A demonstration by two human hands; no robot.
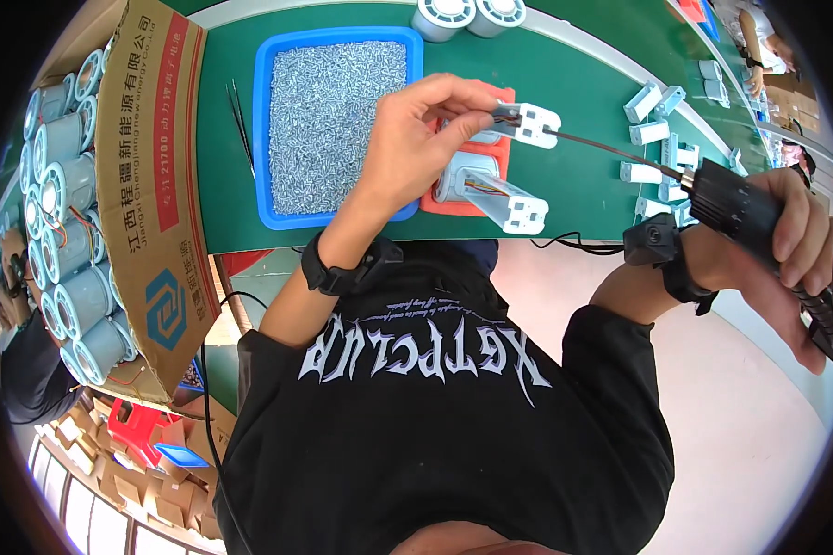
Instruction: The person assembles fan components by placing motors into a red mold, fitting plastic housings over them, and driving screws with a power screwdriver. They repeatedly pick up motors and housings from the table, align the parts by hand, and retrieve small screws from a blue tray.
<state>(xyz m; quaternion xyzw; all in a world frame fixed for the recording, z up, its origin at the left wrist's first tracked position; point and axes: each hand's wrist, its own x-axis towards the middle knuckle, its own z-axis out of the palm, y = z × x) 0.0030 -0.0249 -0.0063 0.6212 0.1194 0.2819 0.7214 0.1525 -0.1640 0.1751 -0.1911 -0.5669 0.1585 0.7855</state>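
My right hand (796,231) is wrapped round a black electric screwdriver (736,208), held sideways at the right. Its long thin bit reaches left to the white end of a pale blue plastic housing (532,125). The thumb and fingers of my left hand (435,129) are closed on that housing, near some dark wires. Just below it, a second pale blue housing (504,199) sticks out with coloured wires along its inside. Both are set at a red-orange holder (507,153) on the green table. My left hand hides part of the holder.
Left of the holder stands a blue tray (262,129) full of small metal screws. Tweezers (241,129) lie beside it. A cardboard box (157,120) holds several pale blue cylinders (65,190). Several small housings (651,132) lie at the right; two round units (444,14) stand at the back.
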